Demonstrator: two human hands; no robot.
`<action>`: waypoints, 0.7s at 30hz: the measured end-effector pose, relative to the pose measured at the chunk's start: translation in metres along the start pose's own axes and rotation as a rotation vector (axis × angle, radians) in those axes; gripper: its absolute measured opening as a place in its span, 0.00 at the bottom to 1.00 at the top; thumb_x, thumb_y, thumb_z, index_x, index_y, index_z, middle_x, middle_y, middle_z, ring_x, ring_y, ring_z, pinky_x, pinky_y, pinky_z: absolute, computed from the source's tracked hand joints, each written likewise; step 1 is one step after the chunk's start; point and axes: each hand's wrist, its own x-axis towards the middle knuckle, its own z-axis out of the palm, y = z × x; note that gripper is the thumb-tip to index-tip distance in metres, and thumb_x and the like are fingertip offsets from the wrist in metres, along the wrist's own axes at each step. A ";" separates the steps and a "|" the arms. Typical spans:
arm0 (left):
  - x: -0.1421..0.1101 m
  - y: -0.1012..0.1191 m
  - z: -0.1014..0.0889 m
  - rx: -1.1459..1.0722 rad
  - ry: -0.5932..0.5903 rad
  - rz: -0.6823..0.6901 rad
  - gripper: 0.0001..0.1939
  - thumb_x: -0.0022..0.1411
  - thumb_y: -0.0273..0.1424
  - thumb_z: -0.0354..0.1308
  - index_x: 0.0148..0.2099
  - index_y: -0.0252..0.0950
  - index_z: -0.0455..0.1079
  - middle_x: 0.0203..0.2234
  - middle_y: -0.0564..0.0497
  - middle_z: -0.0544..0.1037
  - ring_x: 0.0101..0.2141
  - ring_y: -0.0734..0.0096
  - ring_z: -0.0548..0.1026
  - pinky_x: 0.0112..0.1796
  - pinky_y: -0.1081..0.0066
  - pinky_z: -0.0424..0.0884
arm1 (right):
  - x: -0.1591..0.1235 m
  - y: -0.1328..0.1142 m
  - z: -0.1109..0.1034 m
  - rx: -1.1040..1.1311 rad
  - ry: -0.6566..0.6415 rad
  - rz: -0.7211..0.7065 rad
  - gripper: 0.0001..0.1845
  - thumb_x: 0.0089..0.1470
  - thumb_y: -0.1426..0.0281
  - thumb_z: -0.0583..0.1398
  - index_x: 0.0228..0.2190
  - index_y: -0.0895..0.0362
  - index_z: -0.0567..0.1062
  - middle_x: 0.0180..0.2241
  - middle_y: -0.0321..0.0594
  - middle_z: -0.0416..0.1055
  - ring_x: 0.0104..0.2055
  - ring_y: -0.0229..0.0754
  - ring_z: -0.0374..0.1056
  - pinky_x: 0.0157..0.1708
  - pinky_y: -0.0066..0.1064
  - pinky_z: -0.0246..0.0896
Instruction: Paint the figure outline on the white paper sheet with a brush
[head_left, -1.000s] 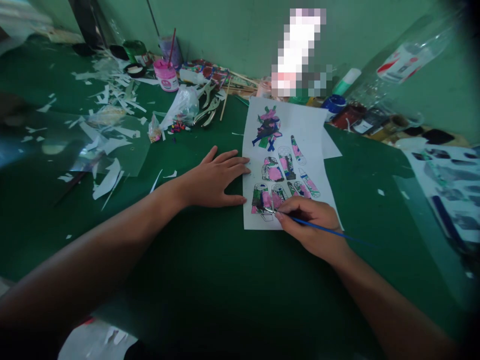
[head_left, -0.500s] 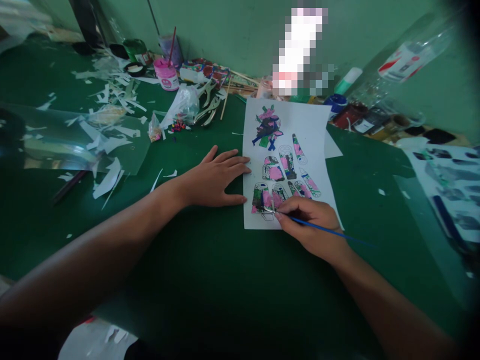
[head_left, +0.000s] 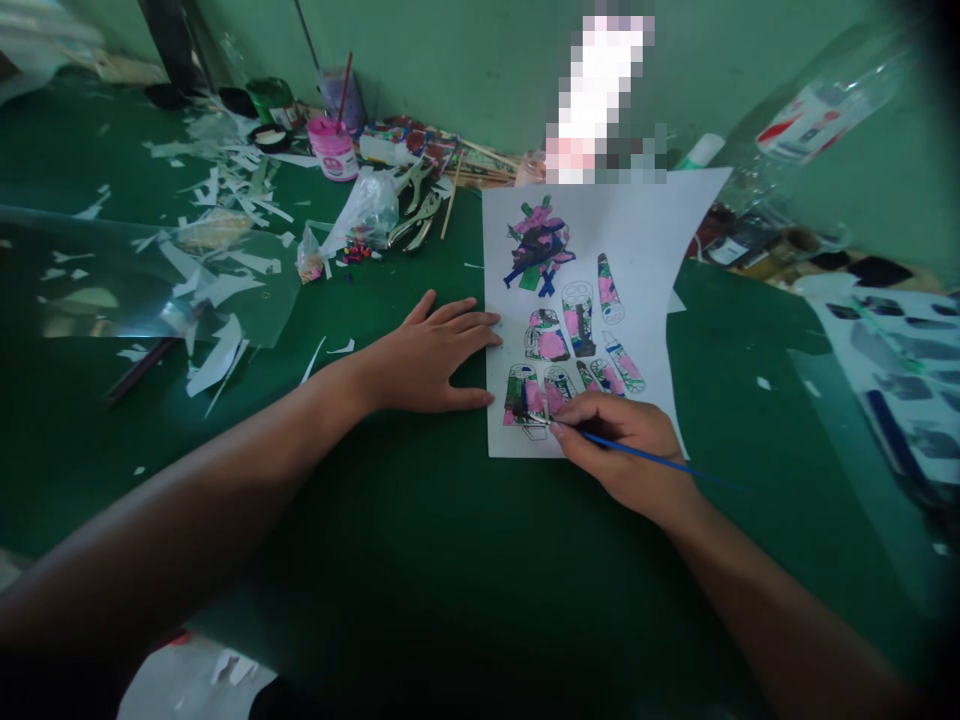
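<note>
A white sheet [head_left: 652,230] printed with small figures coloured pink, green and blue lies on the green table [head_left: 420,560]. My right hand [head_left: 626,450] pinches a thin blue paintbrush [head_left: 645,456], its tip on a figure at the sheet's lower left. My left hand [head_left: 427,355] lies flat with fingers spread on the table, its fingertips touching the sheet's left edge. The far end of the sheet curls up off the table.
Paper scraps [head_left: 217,200] and a clear plastic sheet [head_left: 112,280] cover the left of the table. A pink paint jar [head_left: 334,148], pliers [head_left: 416,215], a plastic bag [head_left: 367,215] and paint pots [head_left: 750,245] line the back wall. Another painted sheet [head_left: 892,360] lies at the right.
The far end of the white sheet has lifted and curled up, hiding the blue pot behind it. Both hands have stayed where they were.
</note>
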 end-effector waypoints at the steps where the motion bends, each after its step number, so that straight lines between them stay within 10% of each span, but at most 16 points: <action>1: 0.000 0.000 0.000 -0.002 -0.003 -0.002 0.37 0.64 0.56 0.50 0.67 0.40 0.57 0.70 0.47 0.51 0.69 0.49 0.43 0.65 0.42 0.30 | 0.000 0.000 0.000 0.003 0.004 0.000 0.02 0.51 0.72 0.64 0.27 0.56 0.77 0.28 0.38 0.77 0.29 0.40 0.74 0.29 0.29 0.69; 21: 0.000 0.000 -0.001 0.002 0.001 0.011 0.36 0.64 0.55 0.52 0.66 0.40 0.57 0.70 0.47 0.51 0.69 0.49 0.44 0.64 0.41 0.31 | 0.001 -0.002 -0.002 -0.014 -0.008 -0.019 0.03 0.51 0.71 0.64 0.26 0.55 0.76 0.26 0.36 0.76 0.27 0.38 0.71 0.26 0.28 0.66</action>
